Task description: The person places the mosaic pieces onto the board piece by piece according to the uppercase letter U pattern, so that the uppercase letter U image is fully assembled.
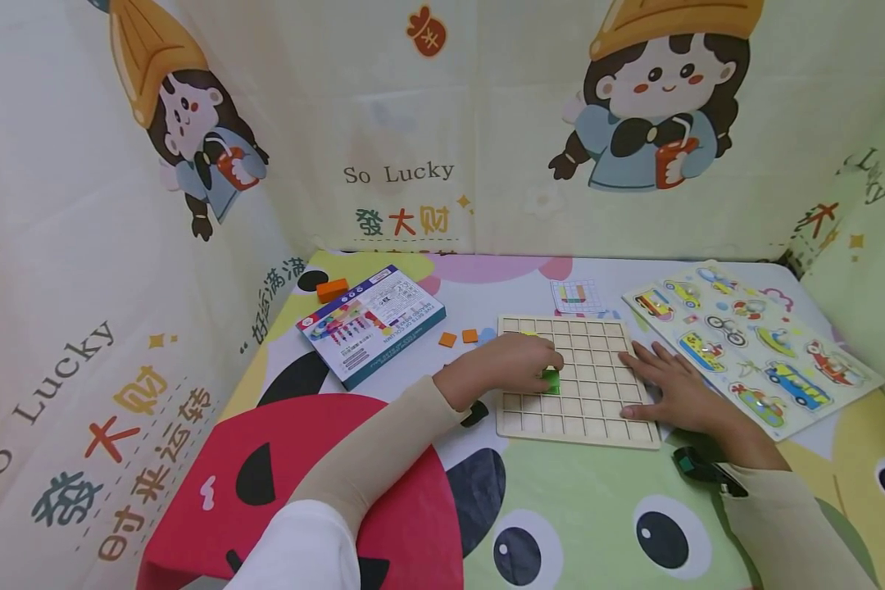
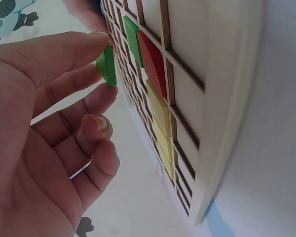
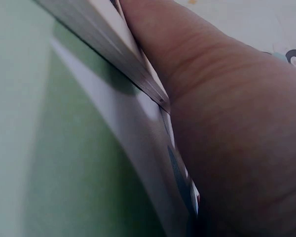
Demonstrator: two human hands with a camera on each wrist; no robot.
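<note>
My left hand (image 1: 512, 365) is over the left part of a wooden grid board (image 1: 593, 377). In the left wrist view, a small green tile (image 2: 107, 66) is pinched between thumb and fingers, just off the board. Lying in the grid are another green tile (image 2: 133, 40), a red tile (image 2: 154, 64) and several yellow tiles (image 2: 159, 109). My right hand (image 1: 682, 400) rests at the board's right edge with its fingers spread. Up close, the right wrist view has part of that hand (image 3: 222, 108) against the board's edge (image 3: 123, 64).
A flat printed box (image 1: 374, 324) lies to the left, with an orange block (image 1: 332, 290) behind it. Two orange tiles (image 1: 459, 338) are between box and board. Behind the board is a pattern card (image 1: 577, 297); a picture board of vehicles (image 1: 752, 344) lies at right.
</note>
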